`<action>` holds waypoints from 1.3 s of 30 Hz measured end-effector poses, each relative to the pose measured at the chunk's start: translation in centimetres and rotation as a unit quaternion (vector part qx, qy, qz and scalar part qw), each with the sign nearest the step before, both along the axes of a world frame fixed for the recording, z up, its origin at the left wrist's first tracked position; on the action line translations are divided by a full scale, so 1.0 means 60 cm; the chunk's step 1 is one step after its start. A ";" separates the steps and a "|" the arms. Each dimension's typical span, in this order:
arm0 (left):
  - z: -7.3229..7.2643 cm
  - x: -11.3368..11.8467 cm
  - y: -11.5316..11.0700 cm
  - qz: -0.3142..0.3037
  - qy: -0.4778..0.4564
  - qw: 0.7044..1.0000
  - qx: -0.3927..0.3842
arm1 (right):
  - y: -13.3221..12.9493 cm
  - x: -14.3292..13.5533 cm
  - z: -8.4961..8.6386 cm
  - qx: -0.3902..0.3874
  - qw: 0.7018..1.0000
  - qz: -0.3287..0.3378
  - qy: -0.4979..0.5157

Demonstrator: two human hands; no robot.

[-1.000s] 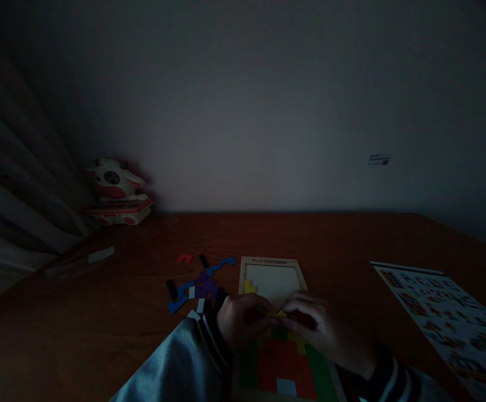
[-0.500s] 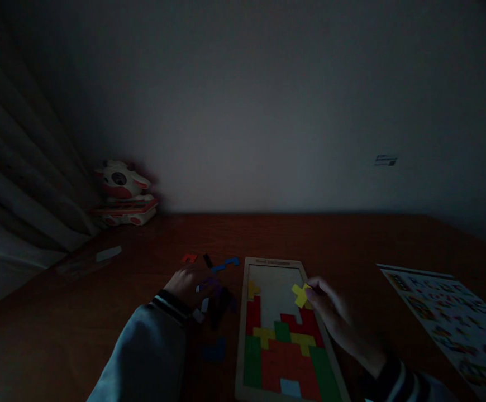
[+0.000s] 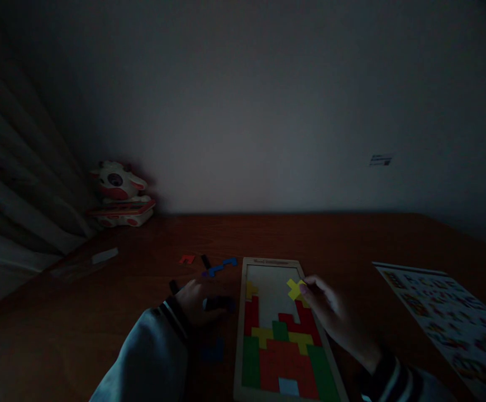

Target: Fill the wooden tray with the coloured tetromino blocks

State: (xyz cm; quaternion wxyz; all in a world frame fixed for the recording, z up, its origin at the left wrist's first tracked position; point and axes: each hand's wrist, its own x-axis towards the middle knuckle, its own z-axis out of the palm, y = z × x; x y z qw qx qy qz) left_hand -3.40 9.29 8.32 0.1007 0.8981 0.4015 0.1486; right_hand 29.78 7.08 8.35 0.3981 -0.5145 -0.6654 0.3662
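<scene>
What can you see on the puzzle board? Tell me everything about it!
The board is a long, pale rectangle that looks wooden, with a frame around it and lettering across its far end. It lies flat on the table. Red, orange, green, yellow and whitish pieces fill most of its near half; much of its far half is bare. The right hand holds a yellow piece at its right side; I can't tell whether they touch it.
</scene>
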 end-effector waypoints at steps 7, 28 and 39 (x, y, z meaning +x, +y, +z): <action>-0.004 0.007 0.004 0.018 -0.059 0.998 -0.002 | 0.003 0.003 -0.007 0.009 1.000 0.002 0.020; -0.046 0.091 -0.005 -0.090 -0.069 0.989 0.090 | 0.007 0.006 -0.012 0.036 0.999 0.003 0.028; -0.038 0.094 -0.011 -0.093 -0.093 0.984 0.122 | 0.008 0.009 -0.012 0.003 0.997 0.002 0.072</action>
